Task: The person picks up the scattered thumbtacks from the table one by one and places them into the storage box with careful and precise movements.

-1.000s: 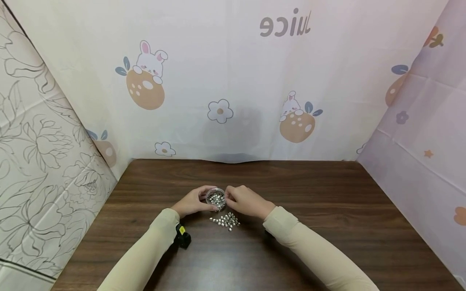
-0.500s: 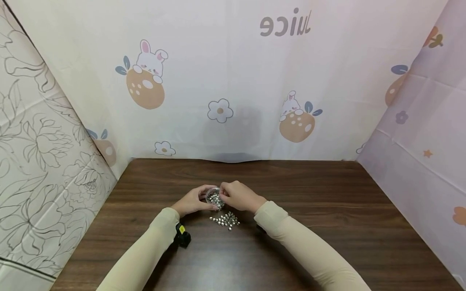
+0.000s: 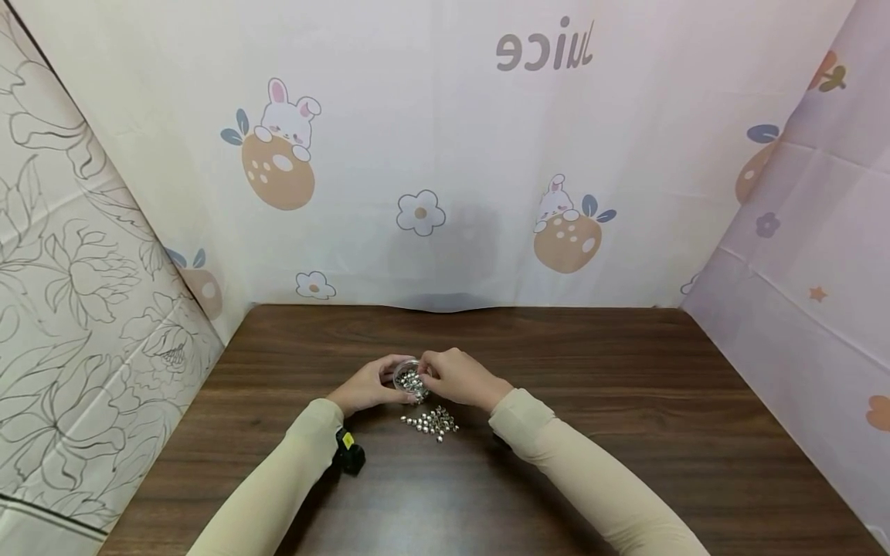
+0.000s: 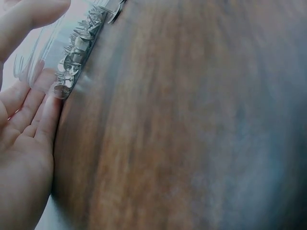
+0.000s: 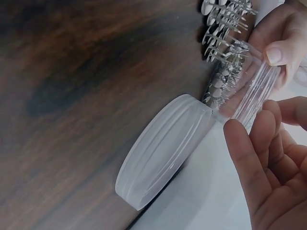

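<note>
My left hand (image 3: 368,384) grips a small clear plastic jar (image 5: 256,88), thumb on the near side and fingers behind. Inside the jar lie silver thumbtacks (image 4: 79,45), plain to see through its wall. My right hand (image 3: 459,378) reaches over the jar's open mouth with its fingers curled together. In the right wrist view, those fingertips (image 5: 236,132) are right at the rim; I cannot tell whether a tack sits between them. A loose pile of thumbtacks (image 3: 433,422) is spread on the table just in front of the jar.
A clear round lid (image 5: 158,153) rests on the table beside the jar in the right wrist view; the head view hides it. Brown wood-grain table (image 3: 591,432) spreads around both arms. A printed curtain (image 3: 452,154) hangs along its far edge.
My right hand has moved left from beside the jar to over its mouth, then dipped slightly in the last half second. The left hand and jar have stayed put.
</note>
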`<action>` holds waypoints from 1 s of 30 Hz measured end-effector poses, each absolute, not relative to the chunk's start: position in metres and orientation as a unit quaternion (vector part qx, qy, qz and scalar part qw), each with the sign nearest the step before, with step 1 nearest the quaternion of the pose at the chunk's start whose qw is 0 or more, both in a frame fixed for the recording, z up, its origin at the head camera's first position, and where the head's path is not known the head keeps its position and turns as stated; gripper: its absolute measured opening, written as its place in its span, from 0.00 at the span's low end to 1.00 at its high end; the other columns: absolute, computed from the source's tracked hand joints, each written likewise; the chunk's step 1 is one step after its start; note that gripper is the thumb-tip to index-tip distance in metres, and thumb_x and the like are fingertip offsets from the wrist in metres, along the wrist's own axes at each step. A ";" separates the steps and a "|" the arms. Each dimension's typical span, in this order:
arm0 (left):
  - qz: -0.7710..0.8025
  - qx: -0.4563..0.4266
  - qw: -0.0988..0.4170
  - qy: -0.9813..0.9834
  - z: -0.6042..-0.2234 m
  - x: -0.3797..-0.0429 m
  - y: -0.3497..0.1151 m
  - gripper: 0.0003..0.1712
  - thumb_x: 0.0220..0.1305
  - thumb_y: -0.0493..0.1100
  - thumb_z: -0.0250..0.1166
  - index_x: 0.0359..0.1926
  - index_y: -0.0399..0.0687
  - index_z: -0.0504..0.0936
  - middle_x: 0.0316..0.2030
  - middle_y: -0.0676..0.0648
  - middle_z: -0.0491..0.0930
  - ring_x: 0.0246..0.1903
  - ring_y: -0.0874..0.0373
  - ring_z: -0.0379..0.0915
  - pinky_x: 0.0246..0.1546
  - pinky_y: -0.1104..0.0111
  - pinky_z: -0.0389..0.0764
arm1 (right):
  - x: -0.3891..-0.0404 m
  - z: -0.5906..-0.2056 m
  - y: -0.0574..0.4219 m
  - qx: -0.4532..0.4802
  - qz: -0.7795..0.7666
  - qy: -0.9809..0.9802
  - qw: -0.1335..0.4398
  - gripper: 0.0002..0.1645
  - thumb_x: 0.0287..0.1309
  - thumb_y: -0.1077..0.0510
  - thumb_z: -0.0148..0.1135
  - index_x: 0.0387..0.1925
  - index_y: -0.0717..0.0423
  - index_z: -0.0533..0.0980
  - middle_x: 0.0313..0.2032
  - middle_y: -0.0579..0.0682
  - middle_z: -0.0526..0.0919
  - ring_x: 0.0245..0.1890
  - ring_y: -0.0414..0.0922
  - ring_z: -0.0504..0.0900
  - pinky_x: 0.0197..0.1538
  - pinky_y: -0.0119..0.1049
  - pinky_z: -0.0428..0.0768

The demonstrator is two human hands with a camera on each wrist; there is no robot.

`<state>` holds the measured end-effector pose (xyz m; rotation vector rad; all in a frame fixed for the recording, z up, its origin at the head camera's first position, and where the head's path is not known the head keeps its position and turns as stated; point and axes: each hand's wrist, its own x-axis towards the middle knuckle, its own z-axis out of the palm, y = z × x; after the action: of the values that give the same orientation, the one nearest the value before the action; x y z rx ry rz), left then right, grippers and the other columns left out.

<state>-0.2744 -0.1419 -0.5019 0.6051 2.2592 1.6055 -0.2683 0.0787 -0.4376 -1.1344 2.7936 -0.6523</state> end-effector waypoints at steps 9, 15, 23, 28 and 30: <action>0.556 0.209 0.156 0.789 -0.502 -0.276 -0.142 0.40 0.47 0.50 0.74 0.62 0.61 0.68 0.53 0.48 0.75 0.50 0.57 0.71 0.50 0.55 0.75 | -0.255 -0.439 0.089 -0.366 -0.210 0.906 0.024 0.03 0.62 0.55 0.53 0.34 0.47 0.74 0.17 0.38 0.75 0.14 0.32 0.68 0.20 0.27 0.70; 0.561 0.212 0.151 0.786 -0.502 -0.276 -0.141 0.42 0.47 0.47 0.75 0.63 0.58 0.67 0.54 0.46 0.75 0.51 0.55 0.71 0.53 0.51 0.73 | -0.247 -0.440 0.097 -0.382 -0.206 0.901 0.029 0.03 0.62 0.56 0.55 0.33 0.48 0.74 0.18 0.37 0.74 0.15 0.32 0.69 0.21 0.27 0.72; 0.558 0.210 0.151 0.788 -0.503 -0.276 -0.141 0.41 0.45 0.50 0.75 0.62 0.62 0.69 0.53 0.50 0.76 0.50 0.58 0.71 0.52 0.54 0.74 | -0.237 -0.446 0.111 -0.388 -0.188 0.902 0.026 0.06 0.59 0.58 0.56 0.28 0.44 0.73 0.19 0.37 0.72 0.17 0.31 0.67 0.23 0.27 0.71; 0.560 0.216 0.150 0.786 -0.503 -0.276 -0.141 0.41 0.46 0.49 0.75 0.63 0.60 0.68 0.54 0.48 0.75 0.52 0.57 0.70 0.52 0.53 0.74 | -0.230 -0.451 0.118 -0.395 -0.184 0.899 0.032 0.07 0.58 0.59 0.57 0.26 0.46 0.72 0.15 0.37 0.69 0.15 0.31 0.65 0.20 0.27 0.68; 0.559 0.218 0.150 0.786 -0.503 -0.275 -0.141 0.41 0.47 0.48 0.74 0.63 0.59 0.67 0.54 0.47 0.75 0.52 0.56 0.70 0.52 0.52 0.74 | -0.228 -0.452 0.120 -0.395 -0.181 0.900 0.035 0.07 0.58 0.59 0.58 0.26 0.46 0.71 0.16 0.37 0.69 0.15 0.31 0.65 0.20 0.27 0.68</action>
<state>-0.2754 -0.1412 -0.5027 0.6260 2.2581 1.6052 -0.2278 0.1202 -0.4522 -1.2145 2.7655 -0.5576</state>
